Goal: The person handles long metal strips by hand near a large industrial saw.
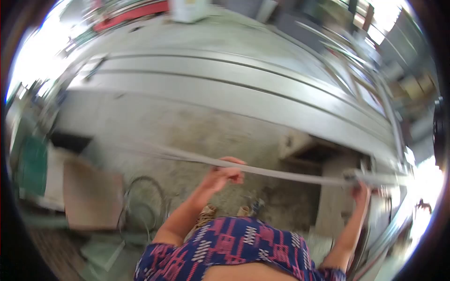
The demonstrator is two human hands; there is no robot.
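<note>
A long, thin grey strip (290,176) runs across the view in front of my body, from left of centre to the right side. My left hand (227,172) is closed around it near the middle of the view. Farther right, my right hand (361,191) is at the strip, close to its right part and beside a metal edge. Motion blur smears the fingers of my right hand, so its grip is unclear. The strip's left end is blurred.
Ahead lies a long metal table (225,77) with lengthwise slots. A brown panel (93,194) and a green object (33,166) stand at left. Coiled cable (143,206) is near the floor. A metal box (304,146) sits below the table; metal bars (375,89) are at right.
</note>
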